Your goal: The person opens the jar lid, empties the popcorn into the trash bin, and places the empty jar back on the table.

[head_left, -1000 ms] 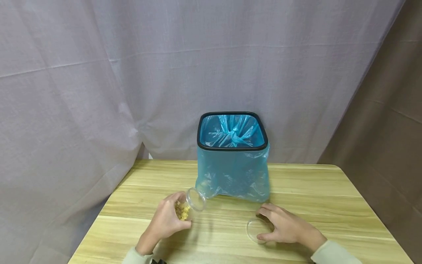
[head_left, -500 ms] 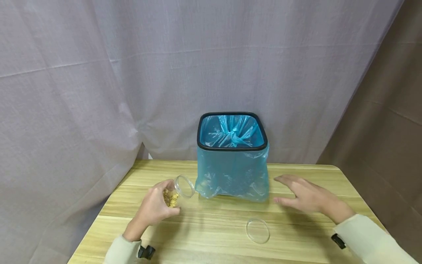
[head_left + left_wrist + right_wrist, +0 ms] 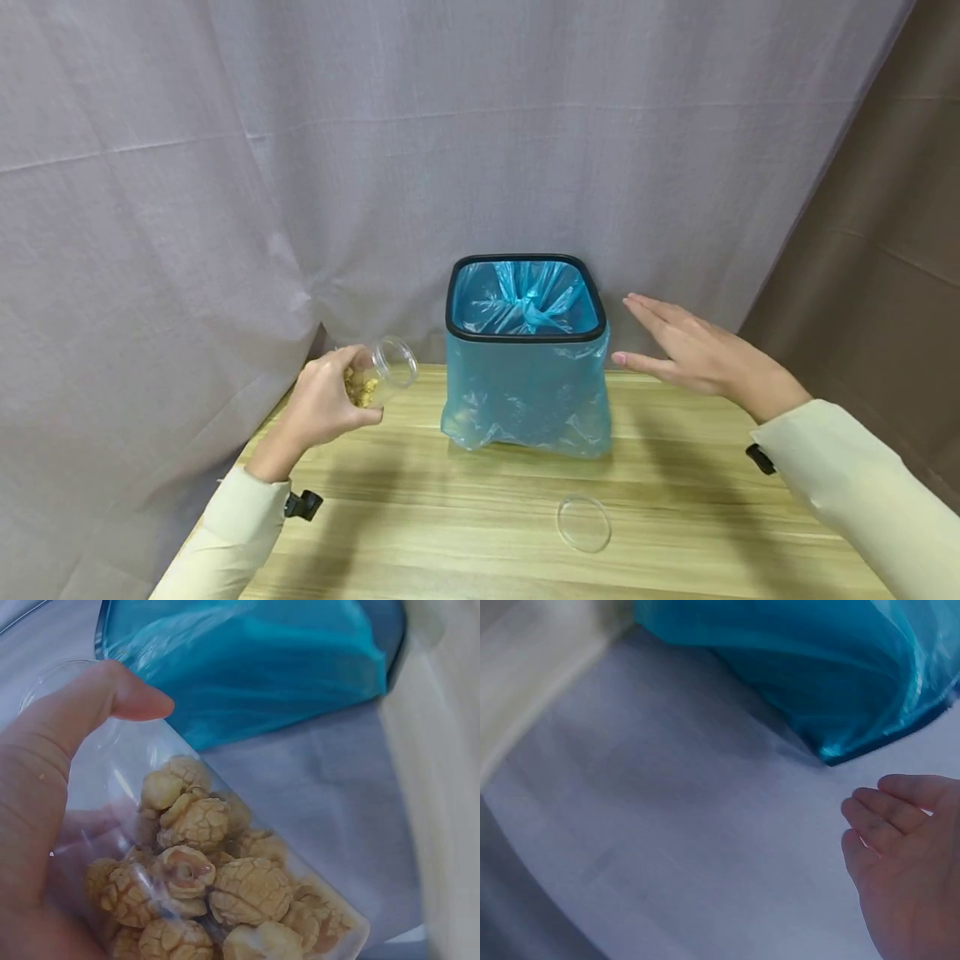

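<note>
My left hand [image 3: 322, 398] grips a clear plastic jar [image 3: 393, 364], raised above the table and tilted with its uncovered mouth toward the bin. Inside the jar lie tan, crackled popcorn pieces [image 3: 247, 892], gathered at its lower end. A bin [image 3: 528, 392] with a black rim and a blue plastic bag stands between the hands. To the right of its rim my right hand [image 3: 690, 354] hovers with straight fingers, holding nothing and apart from the bin. A clear round lid [image 3: 583, 523] lies flat on the table in front of the bin.
The wooden table [image 3: 465, 533] ends just behind the bin, where a grey curtain [image 3: 420, 167] hangs. A brown curtain [image 3: 885, 292] hangs on the right. The bag is knotted inside the rim.
My right hand has let go of the lid, leaving it on the table, and has risen beside the bin. My left hand has lifted the jar up and to the left.
</note>
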The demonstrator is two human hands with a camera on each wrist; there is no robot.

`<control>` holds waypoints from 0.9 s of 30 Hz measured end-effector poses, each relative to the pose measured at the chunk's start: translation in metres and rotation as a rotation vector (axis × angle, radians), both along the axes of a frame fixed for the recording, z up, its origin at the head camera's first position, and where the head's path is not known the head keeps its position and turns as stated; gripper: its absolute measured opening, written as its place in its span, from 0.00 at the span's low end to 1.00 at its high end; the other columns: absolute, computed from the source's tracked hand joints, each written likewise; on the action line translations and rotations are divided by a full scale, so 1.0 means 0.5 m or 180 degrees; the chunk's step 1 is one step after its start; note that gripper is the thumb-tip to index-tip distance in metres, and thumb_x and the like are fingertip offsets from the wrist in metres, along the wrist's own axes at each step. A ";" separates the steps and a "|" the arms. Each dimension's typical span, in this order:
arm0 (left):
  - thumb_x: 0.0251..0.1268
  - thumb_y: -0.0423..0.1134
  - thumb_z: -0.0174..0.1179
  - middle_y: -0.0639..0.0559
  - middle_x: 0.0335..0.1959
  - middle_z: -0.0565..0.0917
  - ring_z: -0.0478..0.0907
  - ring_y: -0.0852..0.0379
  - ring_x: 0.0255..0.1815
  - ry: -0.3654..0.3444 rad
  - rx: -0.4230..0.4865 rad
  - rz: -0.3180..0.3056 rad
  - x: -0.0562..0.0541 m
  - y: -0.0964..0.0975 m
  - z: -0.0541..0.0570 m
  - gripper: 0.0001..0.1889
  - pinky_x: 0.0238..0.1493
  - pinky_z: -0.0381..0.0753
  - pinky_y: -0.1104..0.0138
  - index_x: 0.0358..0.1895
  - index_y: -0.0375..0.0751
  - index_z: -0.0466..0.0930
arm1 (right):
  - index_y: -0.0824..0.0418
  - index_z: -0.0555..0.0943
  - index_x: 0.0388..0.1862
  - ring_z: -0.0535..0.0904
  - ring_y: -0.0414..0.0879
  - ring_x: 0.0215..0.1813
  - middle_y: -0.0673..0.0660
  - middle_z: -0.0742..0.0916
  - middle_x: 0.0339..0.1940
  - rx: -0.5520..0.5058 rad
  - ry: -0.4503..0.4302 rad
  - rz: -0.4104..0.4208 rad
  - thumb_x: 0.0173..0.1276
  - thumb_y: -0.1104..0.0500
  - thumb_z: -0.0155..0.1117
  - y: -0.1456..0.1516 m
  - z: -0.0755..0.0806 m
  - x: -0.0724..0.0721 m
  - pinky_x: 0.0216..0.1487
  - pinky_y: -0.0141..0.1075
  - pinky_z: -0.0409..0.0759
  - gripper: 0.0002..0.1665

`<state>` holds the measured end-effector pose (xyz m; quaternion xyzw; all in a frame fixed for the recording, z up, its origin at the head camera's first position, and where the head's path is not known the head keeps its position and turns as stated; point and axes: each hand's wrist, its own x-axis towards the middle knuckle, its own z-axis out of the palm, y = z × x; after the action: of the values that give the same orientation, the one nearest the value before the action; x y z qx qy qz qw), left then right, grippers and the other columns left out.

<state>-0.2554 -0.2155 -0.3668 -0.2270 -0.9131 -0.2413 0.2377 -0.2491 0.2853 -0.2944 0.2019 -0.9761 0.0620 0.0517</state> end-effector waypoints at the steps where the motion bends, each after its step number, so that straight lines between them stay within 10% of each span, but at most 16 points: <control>1: 0.31 0.42 0.81 0.48 0.38 0.87 0.79 0.52 0.35 0.0023 -0.0026 0.0012 -0.004 -0.002 0.011 0.32 0.37 0.79 0.59 0.48 0.38 0.84 | 0.62 0.50 0.88 0.56 0.71 0.85 0.68 0.58 0.88 -0.0011 0.0006 0.0014 0.76 0.28 0.55 -0.006 0.009 -0.006 0.80 0.71 0.59 0.58; 17: 0.34 0.44 0.81 0.42 0.41 0.86 0.81 0.42 0.44 0.0244 -0.0618 0.0067 -0.084 0.047 0.152 0.37 0.45 0.84 0.47 0.54 0.35 0.80 | 0.59 0.45 0.89 0.48 0.68 0.88 0.64 0.52 0.90 0.0060 0.0021 -0.0008 0.76 0.23 0.45 -0.070 0.036 -0.080 0.85 0.67 0.51 0.59; 27: 0.38 0.45 0.81 0.41 0.45 0.87 0.82 0.41 0.49 0.0257 -0.0803 0.0076 -0.118 0.092 0.196 0.37 0.52 0.84 0.46 0.57 0.34 0.80 | 0.62 0.45 0.88 0.47 0.67 0.89 0.65 0.51 0.90 0.0049 -0.0021 0.0034 0.78 0.24 0.42 -0.089 0.008 -0.097 0.85 0.66 0.50 0.59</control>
<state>-0.3144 -0.1694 -0.2690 -0.2538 -0.9285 -0.1124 0.2467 -0.2976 0.2409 -0.2906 0.2072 -0.9756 0.0555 0.0466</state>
